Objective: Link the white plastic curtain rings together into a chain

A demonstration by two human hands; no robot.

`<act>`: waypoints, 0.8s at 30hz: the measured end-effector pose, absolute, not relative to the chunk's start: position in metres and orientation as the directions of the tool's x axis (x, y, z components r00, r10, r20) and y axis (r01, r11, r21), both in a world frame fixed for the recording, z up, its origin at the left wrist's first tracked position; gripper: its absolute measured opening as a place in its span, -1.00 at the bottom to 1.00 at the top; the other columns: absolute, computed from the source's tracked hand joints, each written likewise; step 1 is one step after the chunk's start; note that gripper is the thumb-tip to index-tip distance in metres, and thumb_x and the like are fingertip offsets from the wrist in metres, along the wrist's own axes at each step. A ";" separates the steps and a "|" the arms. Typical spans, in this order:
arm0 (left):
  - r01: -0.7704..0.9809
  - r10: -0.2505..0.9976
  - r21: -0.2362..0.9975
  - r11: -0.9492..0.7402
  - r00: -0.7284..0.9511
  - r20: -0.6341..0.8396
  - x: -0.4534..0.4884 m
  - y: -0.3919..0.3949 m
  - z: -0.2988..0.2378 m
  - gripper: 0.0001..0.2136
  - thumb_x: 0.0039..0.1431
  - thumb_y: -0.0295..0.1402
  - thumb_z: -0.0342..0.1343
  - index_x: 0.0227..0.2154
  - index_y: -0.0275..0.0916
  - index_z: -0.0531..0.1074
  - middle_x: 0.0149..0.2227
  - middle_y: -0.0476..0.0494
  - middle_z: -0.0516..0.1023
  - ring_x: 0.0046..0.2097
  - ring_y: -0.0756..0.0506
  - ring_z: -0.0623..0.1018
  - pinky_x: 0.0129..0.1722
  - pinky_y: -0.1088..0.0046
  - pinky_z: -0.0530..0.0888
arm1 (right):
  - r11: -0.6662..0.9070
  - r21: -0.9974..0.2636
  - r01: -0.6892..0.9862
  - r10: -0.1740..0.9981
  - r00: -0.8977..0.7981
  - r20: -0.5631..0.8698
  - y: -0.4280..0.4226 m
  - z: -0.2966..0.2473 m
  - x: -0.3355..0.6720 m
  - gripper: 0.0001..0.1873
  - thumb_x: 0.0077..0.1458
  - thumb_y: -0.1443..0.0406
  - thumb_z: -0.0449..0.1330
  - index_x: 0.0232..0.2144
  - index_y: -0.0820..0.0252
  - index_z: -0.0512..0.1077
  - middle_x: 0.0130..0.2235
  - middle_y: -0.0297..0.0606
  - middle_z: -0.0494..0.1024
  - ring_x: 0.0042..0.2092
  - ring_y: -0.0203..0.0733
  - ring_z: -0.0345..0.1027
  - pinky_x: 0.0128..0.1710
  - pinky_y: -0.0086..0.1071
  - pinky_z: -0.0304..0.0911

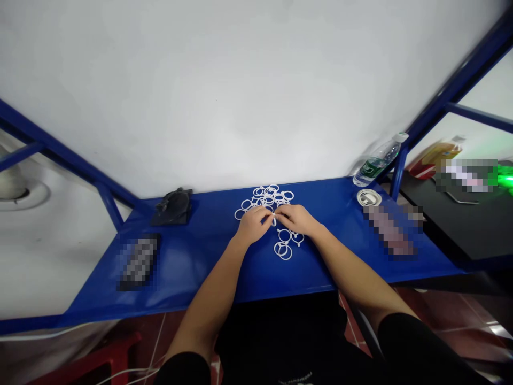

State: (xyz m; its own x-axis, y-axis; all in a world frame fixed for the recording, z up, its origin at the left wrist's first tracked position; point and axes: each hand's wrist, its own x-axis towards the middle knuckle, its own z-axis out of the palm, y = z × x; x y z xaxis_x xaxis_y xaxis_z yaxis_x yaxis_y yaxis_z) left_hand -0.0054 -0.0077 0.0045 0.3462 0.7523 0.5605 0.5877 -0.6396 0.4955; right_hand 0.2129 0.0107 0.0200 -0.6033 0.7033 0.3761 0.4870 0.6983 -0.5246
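My left hand (254, 224) and my right hand (298, 218) meet over the middle of the blue tabletop (212, 251). Between their pinched fingertips is a small white ring (274, 221), mostly hidden by the fingers. Just behind the hands lies a loose heap of white rings (267, 199), thin and round, some with a small knob on the rim like curtain rings. Several more white rings (285, 252) lie in front of my right hand, two of them overlapping.
A crumpled black bag (174, 207) lies at the back left, with a blurred-out dark item (139, 262) before it. To the right are a clear water bottle (377, 163), a white roll (369, 198) and a blurred-out pinkish item (390, 230). Blue frame bars (398, 171) flank the table.
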 end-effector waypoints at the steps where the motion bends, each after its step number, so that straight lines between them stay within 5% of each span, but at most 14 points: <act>1: 0.574 0.758 0.514 -0.638 0.347 0.553 -0.005 -0.008 0.005 -0.83 0.40 -0.34 0.12 -0.34 -0.17 0.52 -0.32 -0.07 0.60 -0.24 -0.08 0.56 -0.17 0.36 0.47 | 0.693 -0.544 0.473 0.704 -0.607 0.368 0.010 0.020 0.213 -0.76 0.43 0.21 0.10 -0.17 0.17 0.53 -0.25 -0.22 0.64 -0.27 -0.20 0.48 -0.23 -0.39 0.25; 7: 0.509 0.813 0.634 -0.582 0.385 0.438 -0.008 -0.009 0.012 -0.83 0.40 -0.35 0.11 -0.35 -0.17 0.52 -0.32 -0.03 0.60 -0.25 -0.05 0.55 -0.17 0.39 0.45 | 0.643 -0.634 0.429 0.716 -0.631 0.299 0.011 0.020 0.214 -0.71 0.44 0.15 0.08 -0.26 0.16 0.48 -0.36 -0.32 0.56 -0.37 -0.27 0.36 -0.31 -0.43 0.17; 12: 0.614 0.848 0.592 -0.521 0.448 0.282 -0.008 -0.013 0.016 -0.86 0.29 -0.38 0.20 -0.42 -0.18 0.51 -0.38 0.00 0.58 -0.32 -0.04 0.52 -0.27 0.41 0.39 | 0.570 -0.641 0.514 0.796 -0.540 0.275 0.024 0.019 0.232 -0.75 0.32 0.12 0.24 -0.33 0.16 0.51 -0.39 -0.34 0.57 -0.40 -0.28 0.34 -0.33 -0.42 0.16; 17: 0.640 0.812 0.545 -0.541 0.566 0.142 0.003 -0.018 0.010 -0.89 0.23 -0.33 0.28 -0.41 -0.17 0.54 -0.37 0.01 0.60 -0.30 -0.05 0.55 -0.28 0.42 0.40 | 0.418 -0.581 0.699 0.907 -0.288 0.306 0.044 0.008 0.252 -0.81 0.32 0.22 0.20 -0.14 0.16 0.58 -0.27 -0.23 0.66 -0.31 -0.19 0.45 -0.25 -0.36 0.26; 24: 0.635 0.811 0.538 -0.554 0.558 0.177 0.006 -0.015 0.004 -0.86 0.32 -0.22 0.25 -0.18 -0.13 0.61 -0.21 -0.05 0.66 -0.19 -0.08 0.62 -0.16 0.38 0.49 | 0.387 -0.425 0.818 0.922 -0.334 0.196 0.050 -0.013 0.246 -0.53 0.27 0.42 0.16 0.20 0.13 0.49 -0.02 -0.14 0.64 -0.04 -0.09 0.51 -0.02 -0.32 0.33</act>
